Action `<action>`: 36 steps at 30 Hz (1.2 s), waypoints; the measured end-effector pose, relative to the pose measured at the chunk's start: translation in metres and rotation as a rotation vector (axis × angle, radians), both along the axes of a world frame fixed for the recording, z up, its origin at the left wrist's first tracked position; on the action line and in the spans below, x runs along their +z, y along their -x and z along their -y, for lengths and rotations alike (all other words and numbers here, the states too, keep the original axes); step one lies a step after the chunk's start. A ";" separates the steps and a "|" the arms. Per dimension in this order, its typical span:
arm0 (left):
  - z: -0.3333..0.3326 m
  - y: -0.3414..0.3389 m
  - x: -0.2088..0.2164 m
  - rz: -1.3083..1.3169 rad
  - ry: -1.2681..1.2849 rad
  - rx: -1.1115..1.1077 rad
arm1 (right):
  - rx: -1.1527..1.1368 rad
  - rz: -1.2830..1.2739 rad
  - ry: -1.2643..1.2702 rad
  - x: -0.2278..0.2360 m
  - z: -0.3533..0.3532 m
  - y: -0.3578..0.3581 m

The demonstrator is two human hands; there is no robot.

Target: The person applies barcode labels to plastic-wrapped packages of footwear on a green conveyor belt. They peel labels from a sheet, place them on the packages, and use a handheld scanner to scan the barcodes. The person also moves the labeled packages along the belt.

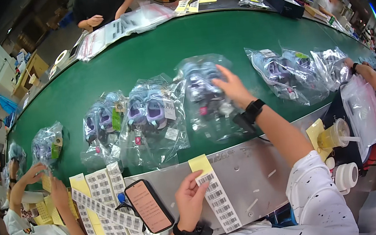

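My right hand [235, 89] reaches over the green belt and grips the side of a clear bag with a pair of light blue shoes [202, 81]. Bag and shoes are blurred, and some of my fingers are hidden. Below, over the metal edge, my left hand [190, 196] is closed, thumb and finger at the upper left edge of a barcode label strip [221, 204] with a yellow top. To the left of the blurred bag lie another bagged pair of shoes [145, 110] and a bagged pair with a green tag [102, 120].
A phone [149, 206] and more label strips [101, 187] lie left of my left hand. A drink cup [333, 134] and a white bottle [345, 177] stand at right. Co-workers' hands [57, 192] work at left; another bagged pair [280, 70] lies at right.
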State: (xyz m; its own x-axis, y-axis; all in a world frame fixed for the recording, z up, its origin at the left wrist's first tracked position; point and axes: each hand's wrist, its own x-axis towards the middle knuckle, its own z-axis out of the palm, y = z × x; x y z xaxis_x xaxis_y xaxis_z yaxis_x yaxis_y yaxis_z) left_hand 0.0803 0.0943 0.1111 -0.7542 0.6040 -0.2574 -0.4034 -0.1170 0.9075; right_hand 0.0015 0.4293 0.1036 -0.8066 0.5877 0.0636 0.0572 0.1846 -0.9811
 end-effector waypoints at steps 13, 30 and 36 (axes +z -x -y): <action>0.008 -0.001 0.024 -0.168 0.081 0.051 | 0.573 -0.003 -0.218 0.043 0.148 -0.134; 0.000 -0.001 0.030 -0.250 0.216 0.005 | 0.300 -0.225 -0.603 0.045 0.164 -0.152; -0.003 -0.005 0.033 -0.348 0.330 -0.044 | 0.279 -0.182 -0.438 0.041 0.161 -0.153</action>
